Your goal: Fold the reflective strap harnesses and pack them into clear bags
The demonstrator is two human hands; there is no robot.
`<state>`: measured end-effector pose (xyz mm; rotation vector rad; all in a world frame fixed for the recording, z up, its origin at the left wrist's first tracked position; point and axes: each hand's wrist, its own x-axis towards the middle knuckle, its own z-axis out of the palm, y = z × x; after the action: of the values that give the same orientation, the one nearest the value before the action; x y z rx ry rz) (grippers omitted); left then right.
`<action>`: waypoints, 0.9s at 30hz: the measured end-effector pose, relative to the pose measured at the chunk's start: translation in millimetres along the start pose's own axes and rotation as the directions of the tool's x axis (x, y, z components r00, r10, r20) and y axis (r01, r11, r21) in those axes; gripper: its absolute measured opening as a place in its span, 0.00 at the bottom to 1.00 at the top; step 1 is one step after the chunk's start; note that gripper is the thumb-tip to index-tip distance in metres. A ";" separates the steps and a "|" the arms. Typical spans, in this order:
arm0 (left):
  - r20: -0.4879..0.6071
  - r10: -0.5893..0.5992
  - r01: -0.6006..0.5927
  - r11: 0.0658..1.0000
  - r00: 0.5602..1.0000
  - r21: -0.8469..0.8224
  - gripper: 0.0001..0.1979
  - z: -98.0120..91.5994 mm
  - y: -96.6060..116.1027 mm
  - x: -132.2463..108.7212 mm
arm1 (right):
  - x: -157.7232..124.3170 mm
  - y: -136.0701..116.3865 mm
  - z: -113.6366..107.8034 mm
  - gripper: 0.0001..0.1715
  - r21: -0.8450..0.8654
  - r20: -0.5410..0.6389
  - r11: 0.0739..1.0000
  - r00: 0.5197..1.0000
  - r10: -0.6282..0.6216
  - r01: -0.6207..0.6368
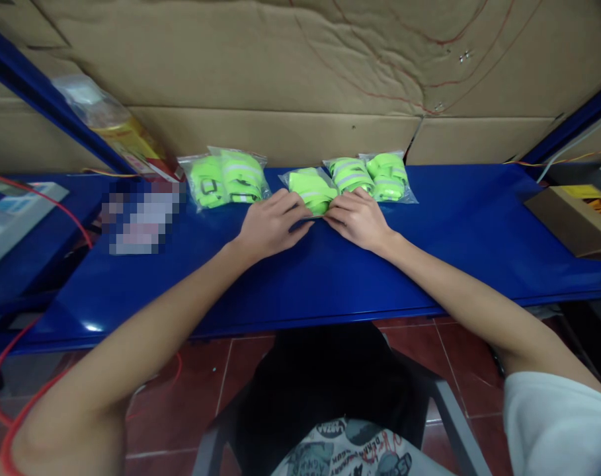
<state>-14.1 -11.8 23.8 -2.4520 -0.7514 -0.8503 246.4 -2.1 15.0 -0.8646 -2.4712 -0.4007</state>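
A green packet (313, 188) lies mid-surface (453, 225), between two more packets (228, 177) on its left and two others (372, 175) on its right. Both hands, left (273, 225) and right (360, 218), rest palm-down with loosely bent fingertips on its near edge - pressing or pinching, I cannot tell.

lettering on shorts (347, 448) unreadable.

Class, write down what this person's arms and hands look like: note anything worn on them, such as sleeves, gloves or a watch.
The left hand and the right hand are both bare, with no gloves. No watch or bracelet shows on either wrist, and both forearms are uncovered. A white short sleeve covers the right upper arm. No sleeve shows on the left arm.
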 end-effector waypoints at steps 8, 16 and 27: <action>0.248 -0.082 0.043 0.986 0.965 0.160 0.11 -13.1 30.7 6.8 | 6.1 -12.4 4.1 0.22 -0.127 -0.016 0.989 0.997 -0.078 0.075; 0.399 -0.204 0.133 0.971 0.894 0.199 0.11 -15.9 36.8 6.6 | 8.9 -14.9 5.1 0.16 -0.092 -0.003 0.990 0.994 -0.107 0.107; 0.374 -0.248 0.202 0.967 0.894 0.158 0.13 -5.7 12.1 0.5 | 4.1 -10.5 1.9 0.17 -0.077 -0.071 0.997 0.997 -0.013 0.007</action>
<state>-8.7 -24.0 25.5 -2.4892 -1.2118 -0.3723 236.2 -7.2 14.4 -0.8543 -2.4089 -0.5244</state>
